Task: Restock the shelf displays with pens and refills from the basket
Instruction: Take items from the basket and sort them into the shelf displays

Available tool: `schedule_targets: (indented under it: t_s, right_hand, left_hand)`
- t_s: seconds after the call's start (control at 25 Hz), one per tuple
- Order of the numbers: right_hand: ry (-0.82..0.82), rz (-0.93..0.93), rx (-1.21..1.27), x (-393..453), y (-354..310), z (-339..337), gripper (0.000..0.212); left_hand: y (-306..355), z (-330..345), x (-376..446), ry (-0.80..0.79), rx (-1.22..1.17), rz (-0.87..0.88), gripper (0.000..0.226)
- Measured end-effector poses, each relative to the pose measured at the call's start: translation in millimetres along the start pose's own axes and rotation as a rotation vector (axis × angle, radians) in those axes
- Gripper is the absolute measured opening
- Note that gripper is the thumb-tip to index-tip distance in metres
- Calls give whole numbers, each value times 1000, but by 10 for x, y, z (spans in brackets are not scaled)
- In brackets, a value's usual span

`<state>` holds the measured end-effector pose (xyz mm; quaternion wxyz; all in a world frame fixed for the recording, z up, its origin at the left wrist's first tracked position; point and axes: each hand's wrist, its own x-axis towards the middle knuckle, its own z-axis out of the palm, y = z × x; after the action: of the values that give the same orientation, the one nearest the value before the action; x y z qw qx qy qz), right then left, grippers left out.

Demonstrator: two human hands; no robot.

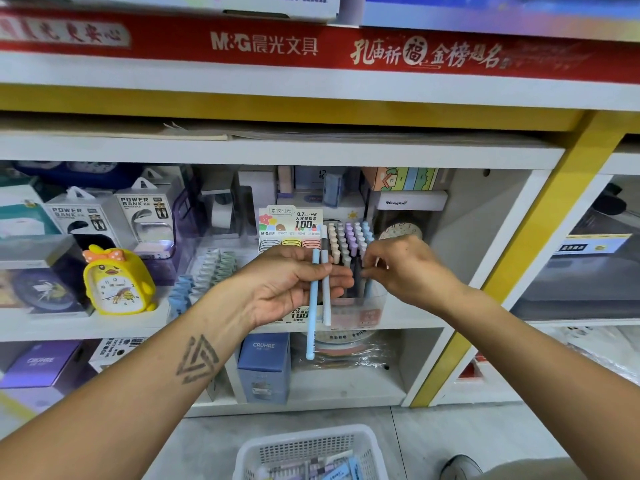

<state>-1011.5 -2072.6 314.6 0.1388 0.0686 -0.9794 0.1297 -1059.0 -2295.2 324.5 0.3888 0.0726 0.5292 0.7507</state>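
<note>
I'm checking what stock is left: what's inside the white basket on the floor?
The white basket holds a loose pile of pens and refill packs in blues and purples. The frame's bottom edge hides the rest.

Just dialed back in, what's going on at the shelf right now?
A person is restocking a clear pen display on the middle shelf. The left hand holds two pens, one blue and one pale. The right hand reaches into the display's rows of pastel pens, fingers pinched at one. The white basket on the floor below still holds stock.
</note>
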Motion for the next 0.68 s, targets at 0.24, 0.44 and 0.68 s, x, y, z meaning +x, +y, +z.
schedule_targets:
  t_s: [0.24, 0.44, 0.68]
  right_hand:
    - [299, 49, 39, 71, -224, -116, 29]
    - [94, 245, 858, 201, -474, -124, 11]
    - [363, 218, 862, 170, -274, -272, 9]
  left_hand:
    - [4, -6, 10, -34, 45, -9, 29]
    - [-19, -16, 16, -65, 54, -23, 31]
    - [79, -132, 32, 185, 0, 87, 27]
